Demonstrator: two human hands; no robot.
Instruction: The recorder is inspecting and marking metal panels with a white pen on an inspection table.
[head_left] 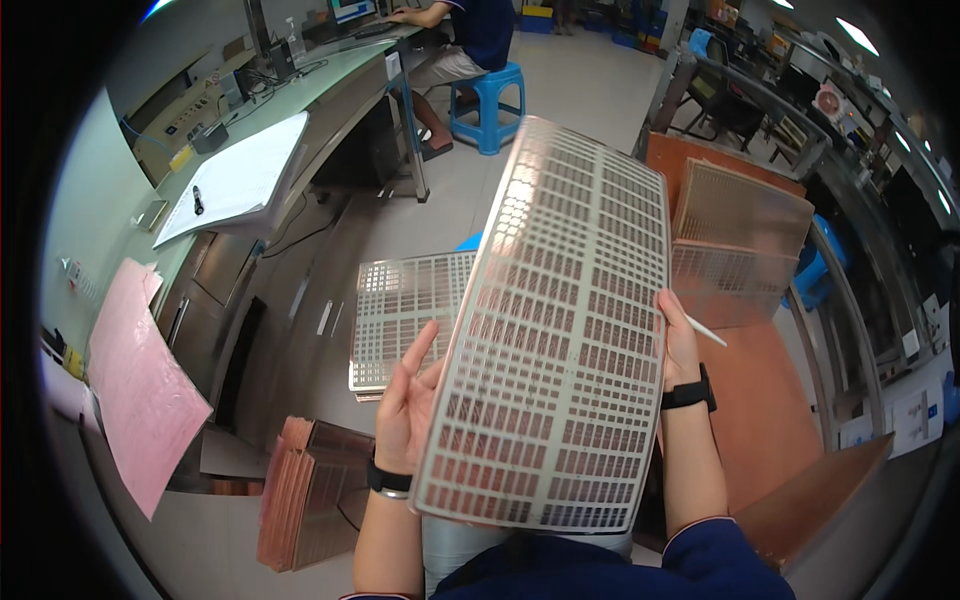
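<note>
Perforated metal sheet (pixel 560 330) held btwn both hands, tilted. L hand (pixel 408 400) open-palmed under left edge; R hand (pixel 678 340) grips right edge. Silvery, rows of rectangular slots.

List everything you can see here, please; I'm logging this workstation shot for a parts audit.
perforated metal sheet: one, silver-grey, held up at centre
second perforated sheet: one, silver, lying behind the held one, left
mesh panels: a stack, tan, right on the brown table
copper-coloured plates: a stack, lower left
pink sheet: one, far left
white board: one, on the long counter
blue stool: one, top, a seated person on it
left hand: at the sheet's left edge, black wristband
right hand: grips the right edge, holds a thin white stick
</note>
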